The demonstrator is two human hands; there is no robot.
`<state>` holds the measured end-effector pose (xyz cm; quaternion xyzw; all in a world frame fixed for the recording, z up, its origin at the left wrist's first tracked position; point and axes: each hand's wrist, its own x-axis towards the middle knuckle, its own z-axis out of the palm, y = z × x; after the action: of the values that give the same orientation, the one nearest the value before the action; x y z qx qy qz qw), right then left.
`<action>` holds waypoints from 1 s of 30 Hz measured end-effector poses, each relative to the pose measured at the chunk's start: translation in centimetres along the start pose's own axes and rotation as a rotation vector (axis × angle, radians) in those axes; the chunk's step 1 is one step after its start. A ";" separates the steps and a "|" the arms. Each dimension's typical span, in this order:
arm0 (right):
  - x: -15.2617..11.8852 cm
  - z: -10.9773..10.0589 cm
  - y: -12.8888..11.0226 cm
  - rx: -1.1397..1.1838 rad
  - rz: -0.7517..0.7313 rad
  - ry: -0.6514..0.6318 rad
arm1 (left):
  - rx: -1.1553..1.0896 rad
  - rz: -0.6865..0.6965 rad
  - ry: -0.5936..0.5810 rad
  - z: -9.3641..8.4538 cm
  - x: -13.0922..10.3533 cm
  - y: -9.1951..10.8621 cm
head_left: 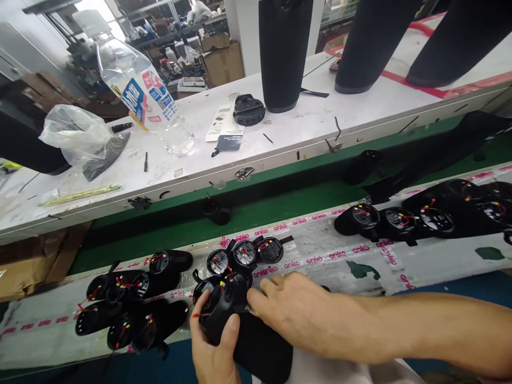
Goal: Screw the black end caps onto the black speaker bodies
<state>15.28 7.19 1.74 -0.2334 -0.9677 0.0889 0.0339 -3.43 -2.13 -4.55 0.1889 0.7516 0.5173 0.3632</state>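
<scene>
A black fabric-covered cylinder (266, 344), which looks like a portable speaker body, lies tilted at the lower middle with its open end up and to the left. Around that end my left hand (214, 341) is closed, thumb on the near side and fingers beyond the rim. Red wires with a small plug stick out there. My right hand (294, 306) is curled against the upper side of the cylinder, fingers pinched; a small bit shows at the fingertips, too little to name. Just beyond stand similar open-ended cylinders (245, 253) with wires inside.
More wired black cylinders lie left (120, 330) and right (400, 218) on the taped bench (320, 274). Above it, a white shelf (200, 157) carries a plastic bottle (140, 90), a clear bag (76, 130), a black round part (248, 110), cards (229, 142) and upright black cylinders (283, 58).
</scene>
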 end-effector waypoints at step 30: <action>-0.7 1.0 3.0 0.367 0.058 0.050 | 0.275 0.105 0.073 1.8 -1.1 3.0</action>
<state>17.11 9.37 0.22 -0.2534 -0.9270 0.2590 0.0973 -1.58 -0.52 -1.74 0.2570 0.8172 0.4340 0.2790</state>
